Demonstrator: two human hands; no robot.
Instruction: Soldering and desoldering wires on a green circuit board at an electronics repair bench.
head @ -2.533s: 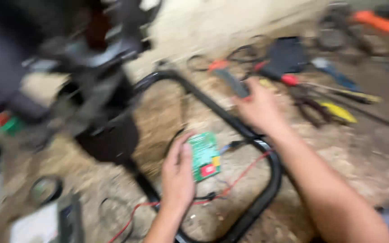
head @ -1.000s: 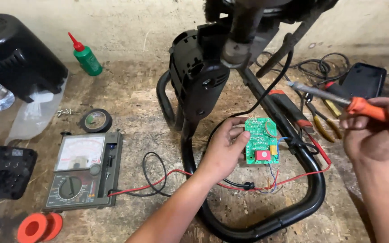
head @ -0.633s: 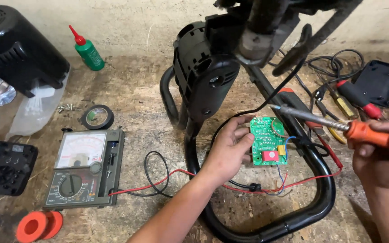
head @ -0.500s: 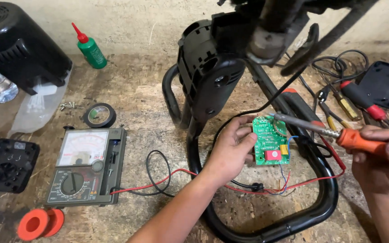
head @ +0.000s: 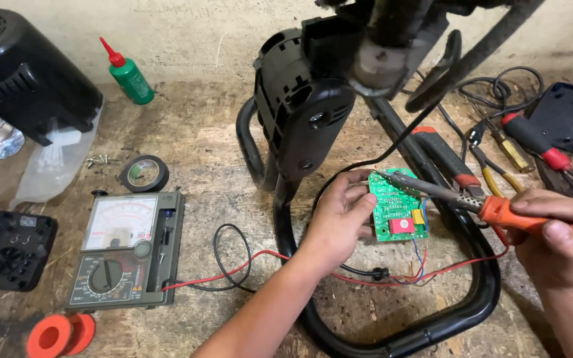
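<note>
Board [head: 398, 212] pinched in left hand [head: 339, 222], iron [head: 492, 205] tip at its top edge.
Right hand [head: 558, 232] fingers wrap the orange handle; frame edge crops it.

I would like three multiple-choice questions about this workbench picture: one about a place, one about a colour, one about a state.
1. Where does the roll of black tape lie?
A. just behind the analog multimeter
B. on the green circuit board
C. inside the black tube frame

2. What colour is the handle of the soldering iron?
A. blue
B. orange
C. white

3. How is the circuit board held?
A. lying free on the bench
B. gripped by the left hand
C. clamped in a vise

Answers: 1 A, the tape sits on the bench beyond the meter's top edge. 2 B, the grip in the right hand is orange. 3 B, the left fingers close on the board's edge, iron tip at its top corner.
</note>
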